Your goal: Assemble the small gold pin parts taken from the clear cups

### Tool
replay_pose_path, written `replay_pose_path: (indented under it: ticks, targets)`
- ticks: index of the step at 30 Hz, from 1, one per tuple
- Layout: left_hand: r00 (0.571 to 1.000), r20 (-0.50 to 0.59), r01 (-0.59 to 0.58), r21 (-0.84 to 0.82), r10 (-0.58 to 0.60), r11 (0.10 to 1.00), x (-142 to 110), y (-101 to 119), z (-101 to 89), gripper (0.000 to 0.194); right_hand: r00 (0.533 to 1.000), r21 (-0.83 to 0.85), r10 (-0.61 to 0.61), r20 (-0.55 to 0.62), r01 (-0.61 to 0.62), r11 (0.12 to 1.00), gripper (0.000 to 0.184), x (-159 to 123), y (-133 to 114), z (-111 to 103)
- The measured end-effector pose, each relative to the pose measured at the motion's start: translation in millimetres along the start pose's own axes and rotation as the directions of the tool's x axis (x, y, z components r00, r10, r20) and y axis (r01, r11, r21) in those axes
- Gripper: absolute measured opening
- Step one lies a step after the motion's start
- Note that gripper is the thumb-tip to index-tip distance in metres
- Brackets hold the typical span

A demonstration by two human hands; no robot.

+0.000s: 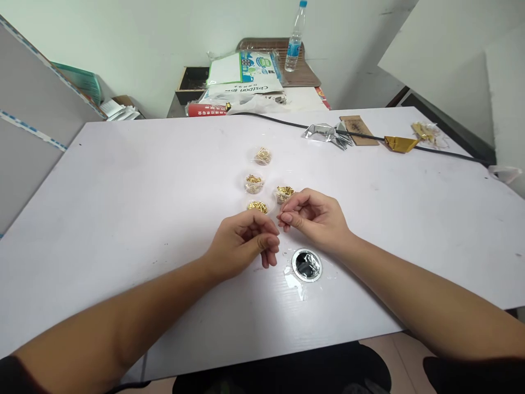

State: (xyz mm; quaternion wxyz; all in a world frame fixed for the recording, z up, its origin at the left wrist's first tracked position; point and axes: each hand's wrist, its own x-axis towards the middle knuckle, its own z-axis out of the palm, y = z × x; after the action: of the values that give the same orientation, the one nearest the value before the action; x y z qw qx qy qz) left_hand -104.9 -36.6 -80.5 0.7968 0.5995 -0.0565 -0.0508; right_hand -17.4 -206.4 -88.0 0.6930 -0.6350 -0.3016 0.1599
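Over the middle of the white table, my left hand [246, 241] has its fingers curled and its thumb and fingertips drawn together. Facing it, my right hand [314, 219] holds thumb and index finger in a pinch; anything between the tips of either hand is too small to make out. Just beyond them stand several small transparent cups of gold-coloured metal pieces: a near cup [257, 207] partly behind my left hand, a right cup [284, 193] beside my right fingers, a middle cup [254, 184] and a far cup [263, 156].
A round table grommet [307, 265] with tape lies near my right wrist. A black cable [283, 122] crosses the table's back, past silver packaging [322, 133], brown card [359, 130] and a gold packet [401, 144]. Behind stands a water bottle [293, 46].
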Motion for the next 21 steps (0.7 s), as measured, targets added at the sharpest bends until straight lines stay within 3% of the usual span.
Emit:
replay_pose_path:
  ticks: [4, 9, 21]
  targets:
    - [0.991, -0.111, -0.077, 0.045, 0.082, 0.996, 0.3, -2.7, -1.1, 0.023, 0.985, -0.036, -0.140, 0.104, 0.145, 0.989, 0.009, -2.6, 1.2, -0.3]
    - [0.990, -0.117, -0.073, 0.049, 0.078, 0.996, -1.8, -7.6, -1.8, 0.025, 0.925, -0.255, -0.288, 0.247, 0.349, 0.902, 0.010, -5.7, -0.7, 4.3]
    - [0.985, -0.161, -0.057, 0.061, 0.066, 0.997, -2.4, -9.5, 1.2, 0.035, 0.903, -0.298, -0.380, 0.200, 0.426, 0.854, 0.010, -8.6, -3.0, 12.7]
